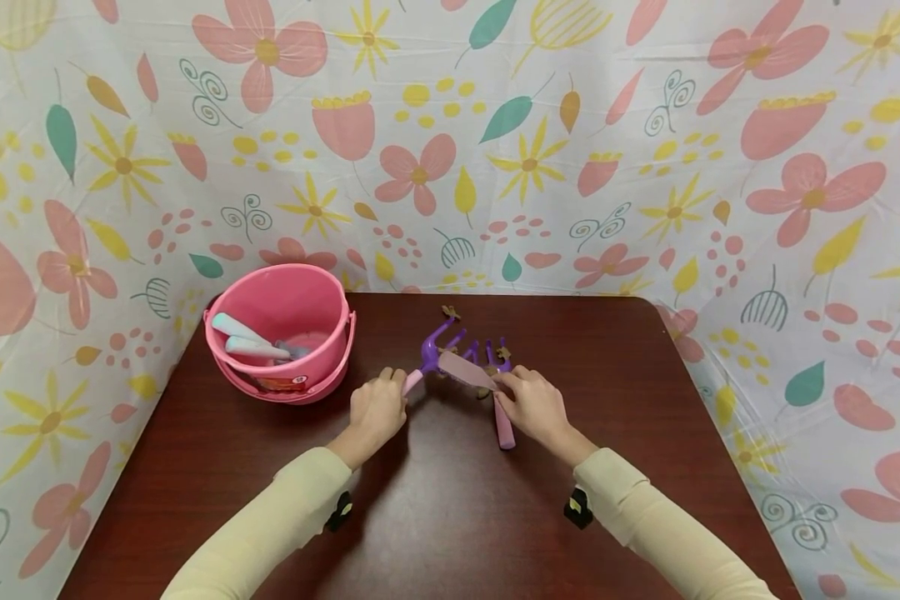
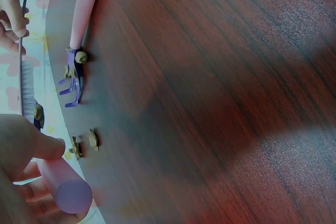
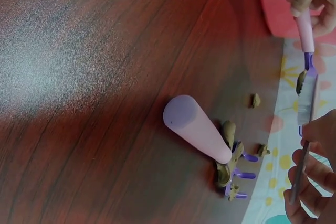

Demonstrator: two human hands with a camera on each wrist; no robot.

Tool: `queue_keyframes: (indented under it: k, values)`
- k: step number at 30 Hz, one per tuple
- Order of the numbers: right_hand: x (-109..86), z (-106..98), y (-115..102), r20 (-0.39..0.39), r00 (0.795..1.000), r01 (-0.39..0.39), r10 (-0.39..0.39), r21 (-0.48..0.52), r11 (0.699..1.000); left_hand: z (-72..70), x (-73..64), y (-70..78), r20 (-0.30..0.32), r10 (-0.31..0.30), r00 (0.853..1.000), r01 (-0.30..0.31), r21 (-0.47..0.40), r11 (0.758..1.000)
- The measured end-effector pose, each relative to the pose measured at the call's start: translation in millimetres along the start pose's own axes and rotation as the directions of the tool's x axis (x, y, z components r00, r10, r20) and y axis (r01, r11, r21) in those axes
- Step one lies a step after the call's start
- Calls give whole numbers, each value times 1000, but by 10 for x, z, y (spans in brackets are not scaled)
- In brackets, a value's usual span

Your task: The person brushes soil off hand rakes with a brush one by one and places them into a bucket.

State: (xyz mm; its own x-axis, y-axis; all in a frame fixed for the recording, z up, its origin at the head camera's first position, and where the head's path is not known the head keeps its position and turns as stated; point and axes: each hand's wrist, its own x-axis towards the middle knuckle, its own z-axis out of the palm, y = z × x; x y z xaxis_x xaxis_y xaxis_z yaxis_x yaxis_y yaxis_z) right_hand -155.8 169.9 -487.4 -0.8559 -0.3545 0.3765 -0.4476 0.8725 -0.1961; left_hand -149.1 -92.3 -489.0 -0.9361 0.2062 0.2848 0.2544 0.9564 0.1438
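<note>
Well, left hand (image 1: 377, 408) grips a purple rake (image 1: 430, 354) (brown clumps (image 2: 39, 113) on it), right hand (image 1: 534, 404) a pink brush (image 1: 467, 372)

Purple rake (image 1: 429, 356) — pink-handled, brown-clumped — with white-bristled pink brush (image 1: 465, 371) slanting close by.

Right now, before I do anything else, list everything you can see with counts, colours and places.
Flowered backdrop: one, white, pink, yellow and teal, behind the table
Table: one, dark brown, centre
Bucket: one, pink, on the table's far left
Handles: two, pale blue, in the bucket
Held pronged tool: one, purple and pink, in the left grip
Brush: one, pink with white bristles, in the right grip
Lying pronged tool: one, purple and pink, on the table
Clumps: several, brown, on and around both pronged tools
Wrist devices: two, black, by the cuffs
Grips: two, bare, mid-table
Sleeves: two, cream, over both forearms
</note>
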Motion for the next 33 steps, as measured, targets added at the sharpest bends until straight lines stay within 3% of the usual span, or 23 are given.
queue_keyframes:
  k: [9, 14, 26, 33]
  values:
    - [25, -38, 44, -58, 998, 24, -23, 7, 1000, 23, 1, -17, 23, -19, 1000, 19, -10, 1000]
    - [98, -65, 46, -89, 996, -7, 8, 20, 1000, 38, -14, -5, 21, -10, 1000, 10, -32, 999]
    - [263, -21, -38, -61, 997, -52, 50, -20, 998, 57, -43, 75, 5, 23, 1000, -23, -18, 1000]
    - [207, 21, -46, -68, 998, -5, 1, -58, 998, 54, -45, 45, 1, 23, 1000, -23, 1, 1000]
